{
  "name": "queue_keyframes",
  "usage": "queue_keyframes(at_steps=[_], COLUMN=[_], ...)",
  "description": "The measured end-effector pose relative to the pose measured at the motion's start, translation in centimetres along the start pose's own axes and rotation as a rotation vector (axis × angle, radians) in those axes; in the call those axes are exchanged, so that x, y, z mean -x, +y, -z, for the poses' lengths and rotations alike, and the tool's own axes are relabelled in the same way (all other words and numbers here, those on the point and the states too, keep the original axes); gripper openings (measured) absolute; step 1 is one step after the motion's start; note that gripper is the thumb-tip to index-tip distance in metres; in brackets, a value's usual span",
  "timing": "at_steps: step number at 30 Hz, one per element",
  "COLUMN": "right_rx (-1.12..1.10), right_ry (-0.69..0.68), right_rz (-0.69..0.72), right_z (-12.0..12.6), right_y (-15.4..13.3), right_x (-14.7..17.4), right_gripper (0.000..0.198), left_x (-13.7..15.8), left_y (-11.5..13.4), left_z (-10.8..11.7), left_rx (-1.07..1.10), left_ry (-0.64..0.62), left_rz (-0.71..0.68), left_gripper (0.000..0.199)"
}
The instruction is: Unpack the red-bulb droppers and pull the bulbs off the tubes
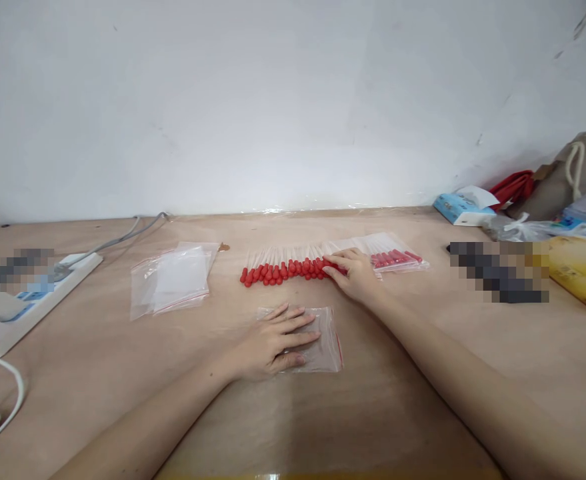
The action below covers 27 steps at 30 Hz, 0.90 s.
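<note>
My left hand (275,340) lies flat with its fingers spread on a clear zip bag (330,340) whose red seal strip faces right. Beyond it, droppers (283,268) with red rubber bulbs and thin clear tubes form a row, bulbs towards me. At the right end of that row my right hand (353,272) has its thumb and forefinger closed around the red bulb of a dropper (337,267). Just past that hand are filled bags (397,253) with more red-bulbed droppers inside. A stack of flat clear zip bags (180,280) rests to the left.
A white power strip (47,307) with cables stands at the left. On the right are a blue tissue pack (465,205), a yellow packet (585,273), a knotted plastic bag (523,228) and a grey drawstring bag (555,177). A white wall (293,107) bounds the table's back.
</note>
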State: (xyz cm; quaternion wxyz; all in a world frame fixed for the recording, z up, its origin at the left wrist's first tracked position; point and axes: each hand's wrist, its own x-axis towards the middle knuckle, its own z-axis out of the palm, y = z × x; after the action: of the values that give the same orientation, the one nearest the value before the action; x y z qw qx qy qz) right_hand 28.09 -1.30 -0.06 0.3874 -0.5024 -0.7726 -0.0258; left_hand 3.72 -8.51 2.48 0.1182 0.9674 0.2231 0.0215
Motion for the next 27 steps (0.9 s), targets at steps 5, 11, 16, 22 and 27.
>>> queue_keyframes(at_steps=[5, 11, 16, 22, 27], right_rx=[-0.112, -0.159, -0.272, -0.27, -0.33], right_ry=[0.012, 0.138, -0.109, -0.385, -0.422], right_rz=[-0.064, -0.232, -0.032, 0.36, 0.255], right_z=[0.4, 2.3, 4.2, 4.4, 4.3], right_y=[0.2, -0.3, -4.5, -5.8, -4.9], right_x=[0.2, 1.4, 3.9, 5.6, 5.1], right_gripper=[0.028, 0.019, 0.015, 0.019, 0.017], left_x=[0.1, 0.2, -0.1, 0.0, 0.0], left_y=[0.0, 1.0, 1.6, 0.6, -0.1], left_z=[0.0, -0.1, -0.5, -1.4, -1.2], left_rx=[-0.005, -0.038, -0.043, 0.105, 0.3], left_ry=[-0.026, 0.086, 0.274, 0.255, 0.477], left_rz=[0.013, 0.148, 0.132, 0.161, 0.388], left_gripper=[0.046, 0.046, 0.032, 0.048, 0.026])
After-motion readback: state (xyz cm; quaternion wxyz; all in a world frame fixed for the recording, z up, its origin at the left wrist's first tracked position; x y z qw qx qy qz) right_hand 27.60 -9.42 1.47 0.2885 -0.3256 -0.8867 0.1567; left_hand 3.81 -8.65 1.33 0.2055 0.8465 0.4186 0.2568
